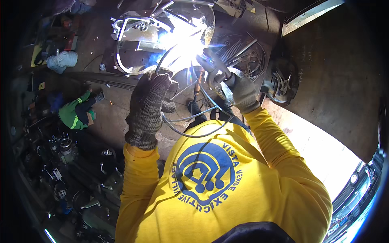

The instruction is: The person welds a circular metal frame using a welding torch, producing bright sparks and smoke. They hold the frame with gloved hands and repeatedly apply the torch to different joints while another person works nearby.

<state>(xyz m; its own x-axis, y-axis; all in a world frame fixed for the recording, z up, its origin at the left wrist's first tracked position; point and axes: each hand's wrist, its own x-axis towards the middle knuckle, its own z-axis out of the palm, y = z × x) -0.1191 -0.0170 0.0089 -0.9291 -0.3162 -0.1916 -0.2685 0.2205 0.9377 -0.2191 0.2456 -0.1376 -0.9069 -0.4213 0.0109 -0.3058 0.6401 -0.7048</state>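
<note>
A blinding white welding arc (186,44) glares at the far middle and washes out the work around it. My right hand (244,91), in a grey knit glove, is closed round a grey welding handpiece (211,67), whose tip points into the glare. My left hand (150,97), in a dark knit glove, is raised left of the arc with its fingers curled; what they hold is hidden. A thin dark curved line (163,60) rises from that hand toward the light. Under the arc sits a bent metal tube frame (118,50). A cable (190,135) loops between my forearms.
Metal rods and coiled wire (247,52) lie right of the arc, near a round container of scraps (280,83). At left, a person in a green jacket (75,113) crouches. Engine parts (67,148) crowd the lower left. A large brown panel (332,81) stands right; a car (352,190) is beyond.
</note>
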